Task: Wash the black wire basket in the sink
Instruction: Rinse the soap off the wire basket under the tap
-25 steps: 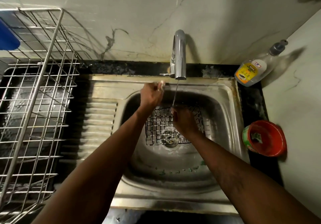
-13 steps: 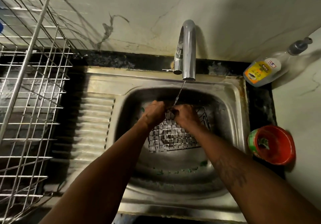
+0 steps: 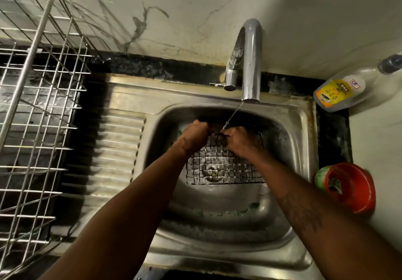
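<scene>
Both hands are working at the far rim of the black wire basket (image 3: 221, 166), which is sitting in the bowl of the sink (image 3: 304, 127), directly over the drain (image 3: 212, 172). You are closing your left hand (image 3: 194, 135) and your right hand (image 3: 238, 141) around that rim, fingers curled over the wire, side by side and nearly touching. You are holding the rim under the thin water stream (image 3: 231, 117) falling from the tap (image 3: 251, 62); this placement is probably putting the flow on the section being rinsed while runoff is passing through the mesh to the drain. Your knuckles are covering the fingertips, so whether either hand is also holding a scrubber is not showing. The basket's far wall is merging into shadow, and blur is softening its right side. The dish rack (image 3: 39, 116) on the left and the soap bottle (image 3: 339, 90) at far right are being cut off by the frame edge.
</scene>
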Tool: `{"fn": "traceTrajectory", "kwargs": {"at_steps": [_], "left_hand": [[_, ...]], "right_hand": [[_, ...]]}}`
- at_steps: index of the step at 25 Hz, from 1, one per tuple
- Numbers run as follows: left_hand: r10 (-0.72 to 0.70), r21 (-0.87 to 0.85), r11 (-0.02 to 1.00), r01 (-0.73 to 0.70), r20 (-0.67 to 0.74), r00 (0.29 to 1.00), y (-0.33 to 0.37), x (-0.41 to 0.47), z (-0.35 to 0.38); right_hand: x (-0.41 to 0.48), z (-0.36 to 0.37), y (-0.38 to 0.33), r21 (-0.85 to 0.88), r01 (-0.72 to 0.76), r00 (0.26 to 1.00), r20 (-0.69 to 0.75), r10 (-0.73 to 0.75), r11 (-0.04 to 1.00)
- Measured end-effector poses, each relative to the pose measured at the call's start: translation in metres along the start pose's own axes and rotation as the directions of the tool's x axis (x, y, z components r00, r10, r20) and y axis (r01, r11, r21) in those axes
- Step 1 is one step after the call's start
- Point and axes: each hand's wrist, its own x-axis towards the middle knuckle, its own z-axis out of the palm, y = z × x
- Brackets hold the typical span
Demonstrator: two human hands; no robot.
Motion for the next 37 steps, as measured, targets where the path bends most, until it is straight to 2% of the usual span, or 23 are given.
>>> {"fn": "traceTrajectory", "kwargs": {"at_steps": [3, 5, 8, 12, 14, 18, 21, 25, 28, 31, 34, 37], "left_hand": [[0.01, 0.038, 0.999, -0.01, 0.016, 1.0, -0.005, -0.004, 0.0], [0.03, 0.068, 0.997, -0.031, 0.022, 0.999, -0.007, -0.008, -0.003], [0.016, 0.135, 0.991, -0.022, 0.043, 0.999, -0.014, -0.015, -0.007], [0.028, 0.186, 0.982, -0.039, 0.063, 0.998, -0.023, -0.023, -0.014], [0.028, 0.217, 0.975, -0.044, 0.075, 0.997, -0.028, -0.026, -0.02], [-0.006, 0.266, 0.964, -0.017, 0.085, 0.996, -0.035, -0.031, -0.028], [-0.014, 0.276, 0.961, -0.008, 0.078, 0.997, -0.04, -0.031, -0.028], [-0.028, 0.299, 0.954, -0.01, 0.122, 0.992, -0.044, -0.033, -0.026], [-0.035, 0.305, 0.952, -0.003, 0.12, 0.992, -0.047, -0.035, -0.022], [-0.034, 0.295, 0.956, 0.001, 0.108, 0.994, -0.048, -0.035, -0.021], [-0.029, 0.287, 0.958, 0.0, 0.096, 0.995, -0.047, -0.034, -0.023], [-0.041, 0.268, 0.963, 0.017, 0.084, 0.996, -0.046, -0.033, -0.023]], "right_hand": [[-0.005, -0.013, 0.016, -0.27, 0.051, 0.998, -0.03, -0.061, 0.961], [-0.011, -0.015, 0.007, -0.305, 0.114, 0.992, -0.009, -0.123, 0.946], [-0.01, -0.003, -0.024, -0.167, 0.169, 0.986, 0.022, -0.167, 0.971], [0.005, 0.01, -0.043, 0.041, 0.165, 0.981, 0.092, -0.169, 0.985], [0.008, 0.001, -0.037, 0.142, 0.115, 0.98, 0.145, -0.135, 0.983], [0.011, -0.023, 0.002, 0.054, -0.021, 0.989, 0.149, 0.013, 0.998], [0.01, -0.027, -0.001, 0.061, -0.098, 0.986, 0.144, 0.088, 0.993], [0.002, -0.019, -0.02, 0.151, -0.049, 0.987, 0.156, 0.026, 0.987], [0.002, -0.004, -0.025, 0.12, 0.082, 0.975, 0.197, -0.104, 0.989], [0.004, 0.008, -0.029, 0.148, 0.133, 0.968, 0.195, -0.161, 0.98], [0.011, 0.0, -0.033, 0.307, -0.008, 0.999, 0.043, -0.005, 0.952], [0.02, -0.008, -0.022, 0.343, -0.14, 0.99, 0.02, 0.142, 0.929]]}}
